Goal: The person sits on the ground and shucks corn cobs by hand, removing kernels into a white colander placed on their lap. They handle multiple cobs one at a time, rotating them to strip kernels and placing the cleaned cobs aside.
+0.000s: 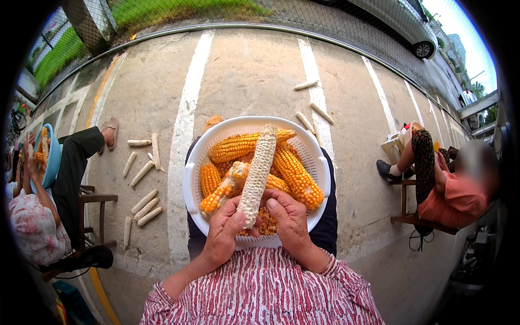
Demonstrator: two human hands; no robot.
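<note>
A bare, pale corn cob (260, 168), stripped of kernels on the side facing me, stands tilted above the bowl. My left hand (225, 225) is closed around its lower end, thumb in front. Beside that end is my right hand (292, 219), its thumb and fingers curled together close to the cob; whatever they hold is hidden. A white perforated basin (190, 181) rests on my lap. Inside lie several yellow-orange corn ears (298, 176), one of them partly stripped (225, 189), with loose kernels (265, 223) near my hands.
Stripped cobs (143, 173) lie on the concrete to the left, others (322, 112) ahead to the right. A seated person (40, 222) at left has a blue basin (50, 157) of corn. Another person (452, 189) sits at right. A mesh fence (271, 16) runs across the far side.
</note>
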